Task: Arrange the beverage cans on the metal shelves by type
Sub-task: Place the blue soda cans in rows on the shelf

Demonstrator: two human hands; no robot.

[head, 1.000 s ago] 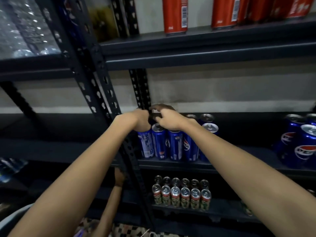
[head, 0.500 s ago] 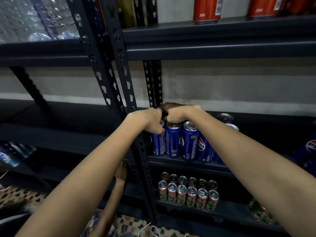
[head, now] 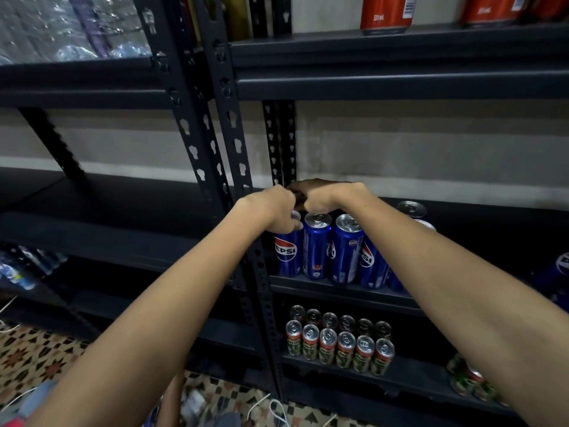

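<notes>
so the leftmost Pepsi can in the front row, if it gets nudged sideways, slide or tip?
Probably tips before it slides: the leftmost Pepsi can is tall and slim on a narrow base. The next can stands close beside it and would likely catch it. The left hand grips its top, which steadies it.

Pepsi cans (head: 317,246): blue, silver tops, red-white-blue roundel.
Cans below Pepsi cans (head: 337,346): green-red labels.
Cans above Pepsi cans (head: 386,12): orange-red.
Shelves (head: 400,84): dark grey.
Floor (head: 40,352): beige-brown geometric tiles.

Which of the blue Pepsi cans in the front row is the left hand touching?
The leftmost Pepsi can, beside the shelf upright: the left hand grips its top, while its neighbours' tops are uncovered.
</notes>
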